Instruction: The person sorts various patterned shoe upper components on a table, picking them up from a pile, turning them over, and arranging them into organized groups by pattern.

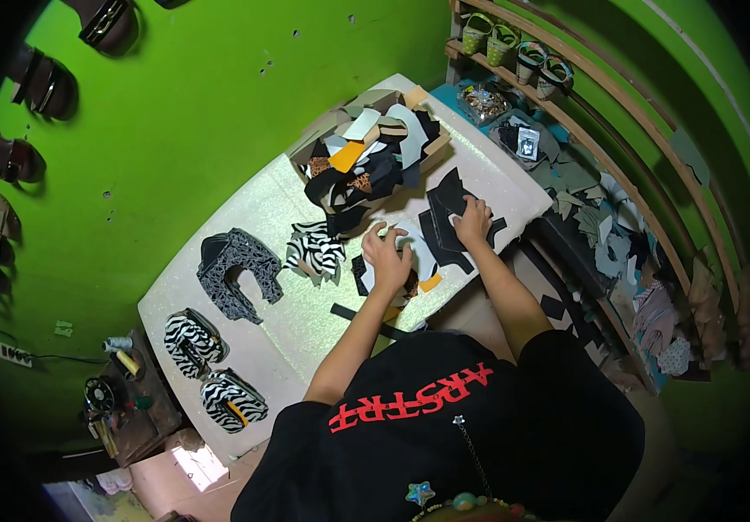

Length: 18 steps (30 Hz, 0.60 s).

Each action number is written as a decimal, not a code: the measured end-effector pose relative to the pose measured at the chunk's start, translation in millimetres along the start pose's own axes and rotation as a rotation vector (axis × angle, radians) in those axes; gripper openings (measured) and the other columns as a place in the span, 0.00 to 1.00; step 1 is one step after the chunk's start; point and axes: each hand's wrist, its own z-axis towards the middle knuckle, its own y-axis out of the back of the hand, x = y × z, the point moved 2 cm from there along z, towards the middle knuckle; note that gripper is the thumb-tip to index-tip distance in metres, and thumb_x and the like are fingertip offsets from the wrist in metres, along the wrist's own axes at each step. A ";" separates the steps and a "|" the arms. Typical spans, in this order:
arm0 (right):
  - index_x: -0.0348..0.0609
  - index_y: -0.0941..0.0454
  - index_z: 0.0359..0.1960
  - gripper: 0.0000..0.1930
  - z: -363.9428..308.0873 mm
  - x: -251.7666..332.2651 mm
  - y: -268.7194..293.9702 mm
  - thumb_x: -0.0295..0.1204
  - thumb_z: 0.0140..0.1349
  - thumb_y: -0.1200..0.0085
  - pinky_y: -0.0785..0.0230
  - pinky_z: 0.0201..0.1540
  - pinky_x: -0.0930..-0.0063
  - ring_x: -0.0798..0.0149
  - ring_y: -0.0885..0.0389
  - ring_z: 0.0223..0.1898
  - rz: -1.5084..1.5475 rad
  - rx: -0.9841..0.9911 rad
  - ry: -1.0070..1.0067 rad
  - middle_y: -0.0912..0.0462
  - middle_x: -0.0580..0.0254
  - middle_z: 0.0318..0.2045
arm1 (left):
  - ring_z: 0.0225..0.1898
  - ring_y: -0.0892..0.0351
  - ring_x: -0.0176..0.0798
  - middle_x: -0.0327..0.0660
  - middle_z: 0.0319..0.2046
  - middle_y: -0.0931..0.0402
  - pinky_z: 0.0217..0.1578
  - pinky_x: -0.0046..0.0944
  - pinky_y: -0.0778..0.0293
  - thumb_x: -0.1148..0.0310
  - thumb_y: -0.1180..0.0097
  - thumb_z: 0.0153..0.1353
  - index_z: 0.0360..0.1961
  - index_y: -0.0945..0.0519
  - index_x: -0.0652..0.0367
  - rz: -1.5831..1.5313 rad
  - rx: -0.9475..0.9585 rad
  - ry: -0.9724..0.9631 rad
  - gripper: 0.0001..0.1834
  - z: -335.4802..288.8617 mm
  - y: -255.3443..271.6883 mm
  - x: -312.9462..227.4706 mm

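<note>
My left hand (pixel 388 258) hovers over or rests on a white curved cut piece (pixel 423 250), its fingers bent and apart, with nothing visible in them. Black cut pieces (pixel 441 217) lie together at the table's right end. On top of them my right hand (pixel 474 224) lies with its fingers stretched out. A small orange-yellow scrap (pixel 430 283) sits between the two hands near the table edge. Left of my left hand is a bunch of zebra-striped pieces (pixel 314 252). Whether either hand presses on the pieces beneath is hard to tell.
An overfilled box of scraps (pixel 366 152) stands at the table's back. Grey patterned curved pieces (pixel 240 271) and zebra-striped stacks (pixel 192 341) occupy the left side. A sewing machine (pixel 105 400) is at lower left. Wooden shelves (pixel 583 139) with small shoes and scraps run along the right.
</note>
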 end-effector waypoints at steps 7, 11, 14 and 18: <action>0.52 0.27 0.46 0.19 7.7 -14.8 -9.6 0.31 0.50 0.43 0.42 0.48 0.54 0.57 0.28 0.47 0.214 -0.018 0.084 0.23 0.61 0.41 | 0.50 0.36 0.49 0.47 0.44 0.30 0.52 0.47 0.43 0.71 0.44 0.49 0.37 0.23 0.56 -0.146 0.089 -0.031 0.11 17.7 -23.8 -5.4; 0.49 0.22 0.34 0.09 -20.1 4.1 6.6 0.29 0.50 0.44 0.38 0.38 0.64 0.61 0.23 0.29 0.541 -0.141 0.243 0.20 0.63 0.28 | 0.34 0.24 0.37 0.42 0.34 0.23 0.39 0.35 0.31 0.66 0.45 0.57 0.39 0.23 0.63 -0.564 0.363 0.226 0.13 17.6 -43.0 13.2; 0.45 0.20 0.36 0.09 -48.1 15.8 12.9 0.28 0.51 0.45 0.38 0.34 0.68 0.63 0.24 0.23 0.641 -0.280 0.419 0.21 0.63 0.25 | 0.30 0.24 0.32 0.40 0.32 0.22 0.30 0.33 0.29 0.60 0.49 0.62 0.38 0.23 0.66 -0.776 0.473 0.495 0.16 19.9 -44.5 3.3; 0.44 0.22 0.42 0.13 -91.8 38.0 14.9 0.28 0.53 0.46 0.41 0.34 0.70 0.65 0.26 0.25 0.624 -0.176 0.616 0.25 0.67 0.23 | 0.31 0.25 0.29 0.36 0.28 0.24 0.33 0.31 0.28 0.63 0.52 0.65 0.41 0.26 0.60 -0.847 0.521 0.543 0.12 20.1 -33.6 9.7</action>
